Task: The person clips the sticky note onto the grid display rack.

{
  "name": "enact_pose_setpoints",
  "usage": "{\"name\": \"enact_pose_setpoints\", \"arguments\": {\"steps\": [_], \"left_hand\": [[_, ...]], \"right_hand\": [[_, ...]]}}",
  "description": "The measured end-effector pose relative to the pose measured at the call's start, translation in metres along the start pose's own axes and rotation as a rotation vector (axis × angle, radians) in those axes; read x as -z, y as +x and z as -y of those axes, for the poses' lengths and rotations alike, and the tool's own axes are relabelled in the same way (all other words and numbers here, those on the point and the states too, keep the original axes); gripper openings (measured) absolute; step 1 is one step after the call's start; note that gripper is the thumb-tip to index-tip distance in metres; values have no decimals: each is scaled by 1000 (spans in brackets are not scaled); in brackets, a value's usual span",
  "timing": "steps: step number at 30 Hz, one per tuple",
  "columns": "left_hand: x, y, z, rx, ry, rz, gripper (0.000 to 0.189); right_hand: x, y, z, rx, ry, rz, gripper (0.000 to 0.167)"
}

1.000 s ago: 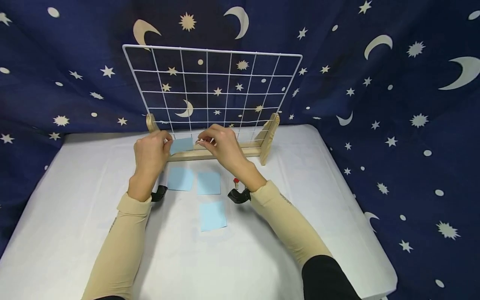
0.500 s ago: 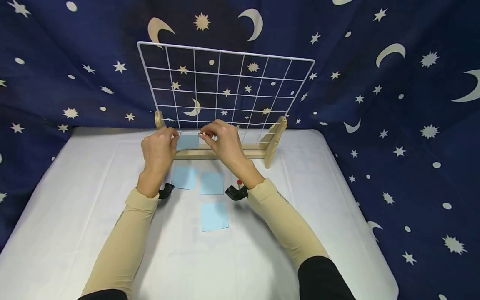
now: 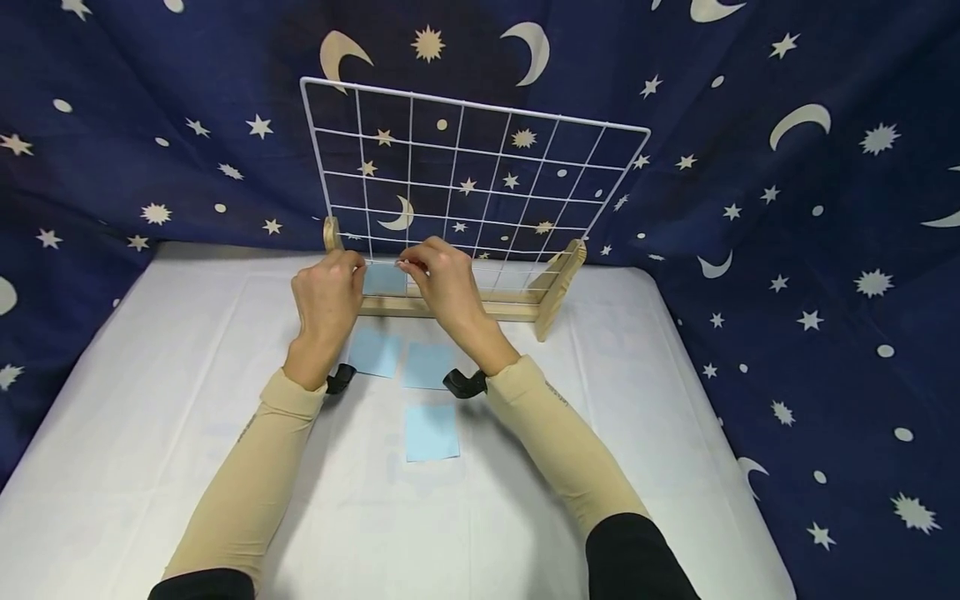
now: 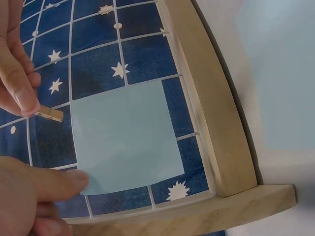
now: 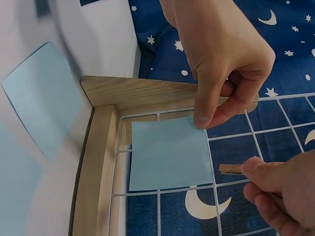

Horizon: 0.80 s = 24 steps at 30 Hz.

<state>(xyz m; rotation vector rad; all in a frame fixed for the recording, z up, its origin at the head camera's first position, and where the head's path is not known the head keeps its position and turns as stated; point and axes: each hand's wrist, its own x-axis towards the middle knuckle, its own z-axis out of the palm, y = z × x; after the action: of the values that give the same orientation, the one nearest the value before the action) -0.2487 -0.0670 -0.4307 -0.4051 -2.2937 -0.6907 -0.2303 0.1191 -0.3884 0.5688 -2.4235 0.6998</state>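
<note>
A square of light blue paper [image 3: 384, 280] lies against the lower left of a white wire grid [image 3: 480, 167]. My left hand [image 3: 327, 296] pinches the paper's upper left corner between thumb and finger; that grip shows well in the right wrist view, where the left hand [image 5: 221, 59] comes from above. Just off the paper's other upper corner, my right hand [image 3: 450, 287] holds a small wooden clothespin [image 5: 229, 169] by one end. In the left wrist view, the clothespin [image 4: 50, 113] points toward the paper [image 4: 125, 140] without touching it.
The grid stands in a wooden base with a side foot [image 3: 561, 290]. Several more blue squares lie on the white table in front, including one sheet [image 3: 431, 432] nearest me. Behind hangs a dark blue cloth [image 3: 225, 100] with moons and stars. Black wrist cameras [image 3: 465, 384] sit under both wrists.
The head view has turned, shifting the scene rightward. The paper now sits flatter and slightly higher on the grid. The right hand with the clothespin has moved up toward the paper's upper corner.
</note>
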Motion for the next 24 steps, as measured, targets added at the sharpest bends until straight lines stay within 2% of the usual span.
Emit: {"name": "enact_pose_setpoints", "arguments": {"steps": [13, 20, 24], "left_hand": [[-1, 0, 0, -3, -1, -17, 4], [-2, 0, -1, -14, 3, -23, 4], [-2, -1, -1, -9, 4, -26, 4]], "right_hand": [[-9, 6, 2, 5, -85, -29, 9], [-13, 11, 10, 14, -199, 32, 9], [-15, 13, 14, -11, -216, 77, 11]]}}
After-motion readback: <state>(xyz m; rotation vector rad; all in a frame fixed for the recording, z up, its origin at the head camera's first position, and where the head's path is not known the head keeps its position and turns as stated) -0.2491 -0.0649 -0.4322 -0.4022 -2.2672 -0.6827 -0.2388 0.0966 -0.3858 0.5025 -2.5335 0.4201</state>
